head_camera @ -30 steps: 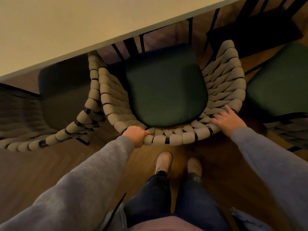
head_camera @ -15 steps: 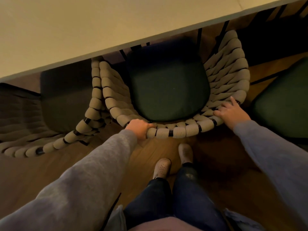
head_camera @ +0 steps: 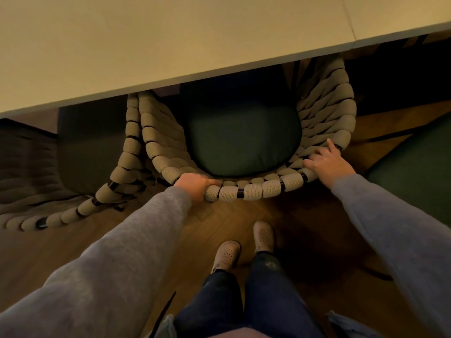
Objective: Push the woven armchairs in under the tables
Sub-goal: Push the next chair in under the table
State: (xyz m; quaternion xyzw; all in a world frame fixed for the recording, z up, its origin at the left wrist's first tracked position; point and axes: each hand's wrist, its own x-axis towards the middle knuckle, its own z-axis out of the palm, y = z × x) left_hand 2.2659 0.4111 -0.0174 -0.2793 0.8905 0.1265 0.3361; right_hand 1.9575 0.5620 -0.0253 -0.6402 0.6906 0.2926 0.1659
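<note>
One wide-angle camera sits on the person's head and looks steeply down and forward. The table (head_camera: 170, 45) fills the top of the view, the armchair (head_camera: 253, 190) lies in the middle at arm's reach, and the shoes (head_camera: 227, 254) on the floor (head_camera: 39, 254) stand near the bottom.

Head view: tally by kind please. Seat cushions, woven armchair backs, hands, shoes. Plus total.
Seat cushions: 3
Woven armchair backs: 2
Hands: 2, left hand and right hand
Shoes: 2
Total: 9
</note>
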